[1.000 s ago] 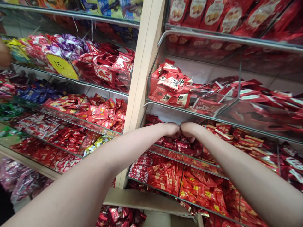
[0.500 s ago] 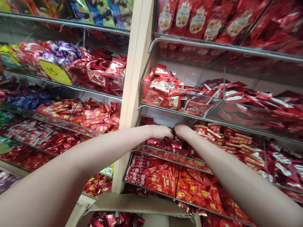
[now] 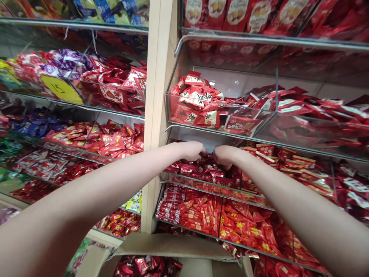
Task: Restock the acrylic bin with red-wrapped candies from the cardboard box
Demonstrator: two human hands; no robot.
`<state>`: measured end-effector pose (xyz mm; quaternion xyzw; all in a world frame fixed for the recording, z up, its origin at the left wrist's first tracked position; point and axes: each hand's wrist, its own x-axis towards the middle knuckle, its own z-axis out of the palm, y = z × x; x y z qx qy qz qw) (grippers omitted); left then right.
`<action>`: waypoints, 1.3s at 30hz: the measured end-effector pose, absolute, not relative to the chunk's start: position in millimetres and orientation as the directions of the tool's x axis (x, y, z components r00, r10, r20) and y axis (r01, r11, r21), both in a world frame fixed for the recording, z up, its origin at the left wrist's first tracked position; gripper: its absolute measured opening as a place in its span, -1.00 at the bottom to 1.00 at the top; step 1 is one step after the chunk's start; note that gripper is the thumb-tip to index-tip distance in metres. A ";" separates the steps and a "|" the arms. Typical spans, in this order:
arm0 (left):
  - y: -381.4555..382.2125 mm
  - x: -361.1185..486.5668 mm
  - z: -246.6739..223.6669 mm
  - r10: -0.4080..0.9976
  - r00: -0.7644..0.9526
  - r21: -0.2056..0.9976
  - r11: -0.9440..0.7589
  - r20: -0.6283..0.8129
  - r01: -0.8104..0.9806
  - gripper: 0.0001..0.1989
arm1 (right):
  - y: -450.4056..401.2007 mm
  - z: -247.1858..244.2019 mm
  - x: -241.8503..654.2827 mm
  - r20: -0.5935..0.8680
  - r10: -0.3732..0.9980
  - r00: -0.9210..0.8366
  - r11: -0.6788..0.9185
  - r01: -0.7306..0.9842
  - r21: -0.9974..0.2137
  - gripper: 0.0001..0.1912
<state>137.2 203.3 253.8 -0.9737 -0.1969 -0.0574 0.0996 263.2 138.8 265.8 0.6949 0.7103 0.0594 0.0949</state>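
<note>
Both arms reach into a glass-fronted shelf bin of dark red wrapped candies [image 3: 211, 173]. My left hand [image 3: 193, 151] is at the left side of the pile, palm down, its fingers curled in towards the candies. Close by on the right, my right hand [image 3: 223, 156] bends down into the same pile with its fingers curled. The fingertips of both hands are partly hidden, and whatever is between them does not show. Below stands an open cardboard box [image 3: 164, 245] holding more dark red wrapped candies [image 3: 147, 266].
A glass shelf [image 3: 230, 132] with red and white packets [image 3: 198, 98] lies just above the hands. Beneath is a bin of bright red packets [image 3: 198, 213]. A pale wooden post [image 3: 155, 96] divides the shelving. On the left hangs a yellow price tag [image 3: 61, 89].
My left hand has lifted slightly and shifted left, so the gap between the hands is wider. More of the dark red candies shows. The view has shifted slightly.
</note>
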 end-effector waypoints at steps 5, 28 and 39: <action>193.6 113.1 258.5 0.506 0.849 -0.337 -0.782 0.151 0.525 -0.79 | 134.5 261.6 255.4 0.179 0.960 -0.217 0.177 0.961 0.215 -0.81; 189.1 111.6 246.2 0.597 0.792 -0.381 -0.708 0.127 0.595 -0.77 | 165.8 252.0 248.1 0.216 0.948 -0.234 0.176 0.950 0.259 -0.75; 172.8 90.1 250.6 0.458 0.888 -0.338 -0.829 0.047 0.446 -0.80 | 125.9 241.4 247.8 0.031 0.907 -0.421 0.422 0.899 -0.115 -0.76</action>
